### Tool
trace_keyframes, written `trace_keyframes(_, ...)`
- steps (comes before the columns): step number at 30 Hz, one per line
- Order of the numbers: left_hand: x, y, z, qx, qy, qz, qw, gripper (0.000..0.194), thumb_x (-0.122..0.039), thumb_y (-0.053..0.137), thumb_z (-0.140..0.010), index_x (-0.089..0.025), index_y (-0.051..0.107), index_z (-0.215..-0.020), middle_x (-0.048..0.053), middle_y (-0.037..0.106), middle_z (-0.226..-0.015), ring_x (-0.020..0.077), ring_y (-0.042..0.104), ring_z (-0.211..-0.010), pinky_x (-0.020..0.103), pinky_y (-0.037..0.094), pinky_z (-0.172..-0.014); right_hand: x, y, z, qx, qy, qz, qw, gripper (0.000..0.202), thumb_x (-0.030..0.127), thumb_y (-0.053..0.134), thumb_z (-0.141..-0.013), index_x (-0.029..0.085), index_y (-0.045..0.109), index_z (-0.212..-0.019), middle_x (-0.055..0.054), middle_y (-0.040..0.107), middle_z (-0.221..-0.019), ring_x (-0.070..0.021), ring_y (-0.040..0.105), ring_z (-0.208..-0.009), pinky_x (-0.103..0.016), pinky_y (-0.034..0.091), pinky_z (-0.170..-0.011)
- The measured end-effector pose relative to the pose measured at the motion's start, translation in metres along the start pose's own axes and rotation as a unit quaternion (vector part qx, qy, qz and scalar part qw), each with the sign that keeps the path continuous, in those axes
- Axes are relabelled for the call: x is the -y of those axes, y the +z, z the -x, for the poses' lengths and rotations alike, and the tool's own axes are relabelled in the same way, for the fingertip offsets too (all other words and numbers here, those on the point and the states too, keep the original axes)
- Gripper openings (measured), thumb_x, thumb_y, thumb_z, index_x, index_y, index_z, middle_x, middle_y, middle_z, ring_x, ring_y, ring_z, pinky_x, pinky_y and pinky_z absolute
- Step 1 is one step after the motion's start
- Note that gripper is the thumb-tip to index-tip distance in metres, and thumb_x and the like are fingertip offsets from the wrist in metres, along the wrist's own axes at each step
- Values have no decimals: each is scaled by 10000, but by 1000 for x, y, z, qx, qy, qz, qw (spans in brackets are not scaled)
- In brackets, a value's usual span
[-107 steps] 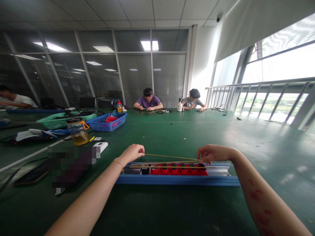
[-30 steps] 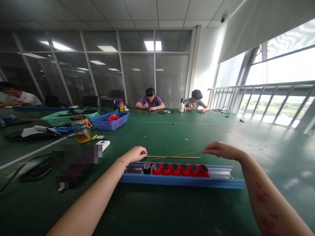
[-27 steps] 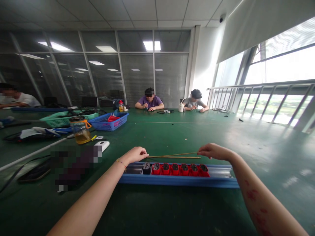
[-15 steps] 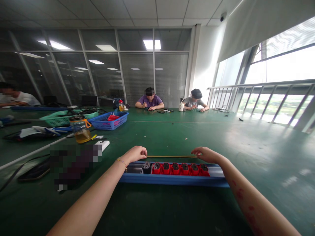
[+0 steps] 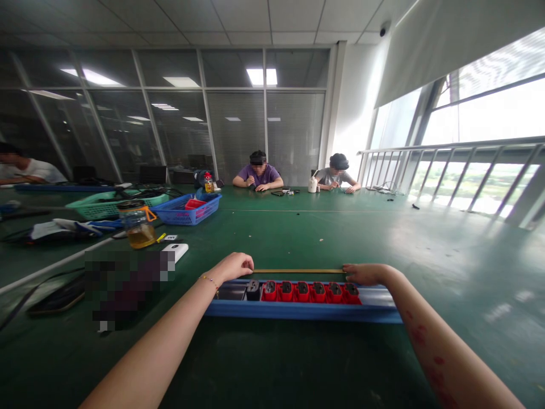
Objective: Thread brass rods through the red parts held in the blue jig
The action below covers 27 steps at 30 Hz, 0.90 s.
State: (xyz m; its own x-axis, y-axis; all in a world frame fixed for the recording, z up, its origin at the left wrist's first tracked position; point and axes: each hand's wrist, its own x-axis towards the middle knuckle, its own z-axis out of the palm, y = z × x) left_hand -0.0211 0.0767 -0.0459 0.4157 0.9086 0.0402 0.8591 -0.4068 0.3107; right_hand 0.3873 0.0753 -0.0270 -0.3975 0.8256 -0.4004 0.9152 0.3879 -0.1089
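Observation:
A thin yellowish strip (image 5: pixel 298 271) runs straight between my hands, just behind a long blue tray (image 5: pixel 302 311). My left hand (image 5: pixel 236 265) is closed in a pinch on its left end. At the right end, my right hand (image 5: pixel 366 274) is palm down, its fingertips closed around the strip. Inside the tray stands a row of several red plugs with dark tops (image 5: pixel 302 292), and one dark plug (image 5: pixel 253 290) at the row's left end. My wrists are above the tray's two ends and partly hide them.
To the left lie a white device (image 5: pixel 176 251), a dark phone (image 5: pixel 57 295) and a jar of amber liquid (image 5: pixel 140 230). Farther back are a blue basket (image 5: pixel 187 213) and a green basket (image 5: pixel 93 208). Two people (image 5: pixel 258 173) sit across the green table.
My right hand has moved slightly right and turned flatter, palm down. More of the strip shows between my hands, and it lies level. My left hand keeps its pinch.

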Motion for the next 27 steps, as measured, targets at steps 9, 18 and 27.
trace_keyframes(9,-6,-4,4,-6,5,-31,999,150,-301,542,-736,-227,651,-808,-12,658,-778,115,584,-709,178,380,-610,-2,-2,7,6,10,4,1000,535,379,381,-833,83,447,-1273,-141,412,-1334,-286,374,-1217,-388,314,-1016)
trace_keyframes(18,-17,-10,5,-3,3,-92,996,127,-244,543,-726,-248,649,-796,-6,657,-802,136,583,-738,208,393,-651,2,-2,6,-41,-20,-15,999,410,374,468,-786,176,603,-1118,-95,577,-1187,-286,505,-1103,-388,405,-928)
trace_keyframes(27,-20,-6,6,-15,1,-161,987,163,-115,519,-630,-223,599,-722,-1,613,-769,146,563,-699,217,380,-594,7,2,-1,-97,33,-15,995,501,425,494,-780,206,503,-1231,-117,530,-1239,-305,499,-1099,-413,409,-880)
